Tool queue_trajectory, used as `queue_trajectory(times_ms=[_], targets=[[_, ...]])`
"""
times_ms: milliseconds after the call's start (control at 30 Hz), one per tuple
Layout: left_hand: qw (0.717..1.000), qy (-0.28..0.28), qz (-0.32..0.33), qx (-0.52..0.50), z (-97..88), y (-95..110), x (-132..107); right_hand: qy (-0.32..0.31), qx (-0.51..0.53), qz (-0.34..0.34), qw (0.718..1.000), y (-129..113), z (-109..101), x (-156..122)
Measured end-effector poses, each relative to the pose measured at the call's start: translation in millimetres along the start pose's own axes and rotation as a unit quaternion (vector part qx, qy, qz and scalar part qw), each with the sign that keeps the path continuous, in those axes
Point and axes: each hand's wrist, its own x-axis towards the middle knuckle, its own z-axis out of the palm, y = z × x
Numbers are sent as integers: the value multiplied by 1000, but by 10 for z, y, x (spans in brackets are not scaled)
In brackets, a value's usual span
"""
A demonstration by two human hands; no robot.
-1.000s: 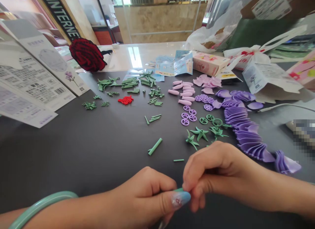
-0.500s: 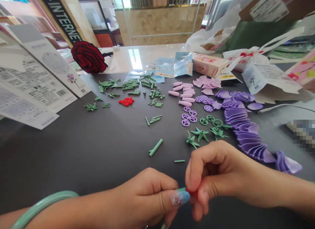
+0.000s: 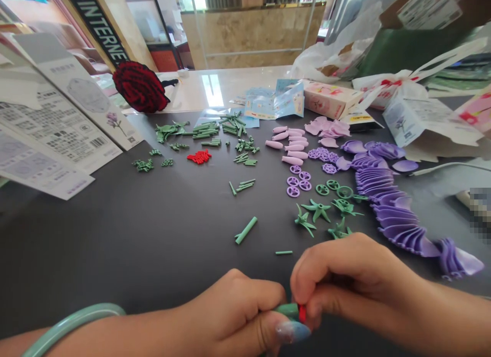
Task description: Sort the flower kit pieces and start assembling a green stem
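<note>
My left hand (image 3: 233, 308) pinches a short green plastic rod (image 3: 287, 310) between thumb and fingers, near the bottom of the view. My right hand (image 3: 345, 280) meets it from the right, with its fingertips closed on a small red plastic piece (image 3: 302, 313) at the rod's end. The fingers hide most of the red piece. Just beyond the hands lie a loose green tube (image 3: 246, 230) and a thin green rod (image 3: 284, 252). Green leaf pieces (image 3: 316, 209) sit just above my right hand.
Sorted plastic flower parts cover the black tabletop (image 3: 115, 244), including purple petals (image 3: 395, 219) and pink buds (image 3: 291, 147). Printed instruction sheets (image 3: 49, 121) stand at left, a red rose (image 3: 140, 87) behind them, and boxes and bags (image 3: 406, 101) at the back right.
The hands have come closer together and dropped slightly. The red piece, hidden a second ago, now shows against the end of the green rod. The view has shifted slightly.
</note>
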Motion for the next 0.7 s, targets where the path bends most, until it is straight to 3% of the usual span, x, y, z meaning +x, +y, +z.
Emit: queue_trajectory(times_ms=[133, 267, 500, 700], targets=[[1000, -5, -10, 12, -36, 48, 21, 55, -122, -76, 988, -12, 14, -44], [1000, 2, 9, 29, -34, 55, 18, 106, -177, -136, 969, -30, 8, -54], [997, -48, 16, 55, -91, -79, 95, 100, -188, -161, 964, -73, 29, -22], [998, -16, 11, 60, -43, -69, 62, 91, -210, -154, 961, -70, 8, -42]])
